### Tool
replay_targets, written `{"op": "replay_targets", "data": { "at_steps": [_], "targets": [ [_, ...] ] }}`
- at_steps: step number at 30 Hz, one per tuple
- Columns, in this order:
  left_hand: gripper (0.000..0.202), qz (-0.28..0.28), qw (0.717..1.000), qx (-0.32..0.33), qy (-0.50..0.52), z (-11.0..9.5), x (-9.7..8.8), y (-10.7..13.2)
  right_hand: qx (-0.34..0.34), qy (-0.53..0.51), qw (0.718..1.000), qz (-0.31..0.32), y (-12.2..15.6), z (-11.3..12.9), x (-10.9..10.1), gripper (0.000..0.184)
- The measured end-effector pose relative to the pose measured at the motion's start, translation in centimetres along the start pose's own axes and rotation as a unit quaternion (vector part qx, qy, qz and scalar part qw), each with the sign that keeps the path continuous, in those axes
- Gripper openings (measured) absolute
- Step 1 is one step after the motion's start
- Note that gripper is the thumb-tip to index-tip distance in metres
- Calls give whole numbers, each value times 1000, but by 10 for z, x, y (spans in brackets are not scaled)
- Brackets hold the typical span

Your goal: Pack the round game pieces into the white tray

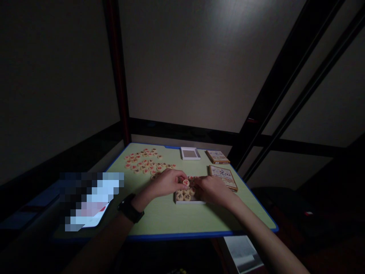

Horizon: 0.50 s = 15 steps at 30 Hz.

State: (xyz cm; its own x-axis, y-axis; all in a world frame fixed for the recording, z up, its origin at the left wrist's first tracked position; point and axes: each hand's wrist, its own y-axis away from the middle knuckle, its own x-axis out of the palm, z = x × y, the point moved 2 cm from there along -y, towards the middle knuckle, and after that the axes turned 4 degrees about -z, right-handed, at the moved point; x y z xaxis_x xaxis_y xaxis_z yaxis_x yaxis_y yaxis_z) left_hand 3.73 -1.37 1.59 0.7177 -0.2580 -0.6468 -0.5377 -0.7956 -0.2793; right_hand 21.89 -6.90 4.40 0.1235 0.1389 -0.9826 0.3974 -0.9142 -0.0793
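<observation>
My left hand [168, 182], with a dark watch on its wrist, pinches a round xiangqi piece [186, 183] marked in red. It holds the piece over a shallow white box [190, 202]. Several xiangqi pieces [187, 197] with dark characters lie in the box, face up. My right hand [212, 188] reaches over the box's right side, fingers bent down among the pieces. Its fingertips are hidden, so whether it grips a piece does not show. To the left, many loose pieces [148, 163] with red and dark marks are spread on the green table [159, 217].
An open white box part [190, 149] stands at the table's back. Two printed boxes [218, 156] lie along the right, the nearer printed box [224, 177] beside my right hand. A lit, blurred screen [94, 205] is at the left edge. Walls enclose the table's far side.
</observation>
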Motion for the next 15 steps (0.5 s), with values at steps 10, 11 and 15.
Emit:
{"op": "replay_targets", "data": {
  "at_steps": [10, 11, 15],
  "targets": [
    [25, -4, 999, 26, -18, 2, 1, -2, -6, 1, 1000, 8, 1, -1, -8, 20],
    [26, -3, 999, 29, -23, 2, 1, -2, -8, 0, 1000, 8, 0, -1, -6, 20],
    [27, 9, 1000, 19, -4, 4, 2, -3, -7, -44, 999, -5, 1, -3, -8, 19]
  ]
}}
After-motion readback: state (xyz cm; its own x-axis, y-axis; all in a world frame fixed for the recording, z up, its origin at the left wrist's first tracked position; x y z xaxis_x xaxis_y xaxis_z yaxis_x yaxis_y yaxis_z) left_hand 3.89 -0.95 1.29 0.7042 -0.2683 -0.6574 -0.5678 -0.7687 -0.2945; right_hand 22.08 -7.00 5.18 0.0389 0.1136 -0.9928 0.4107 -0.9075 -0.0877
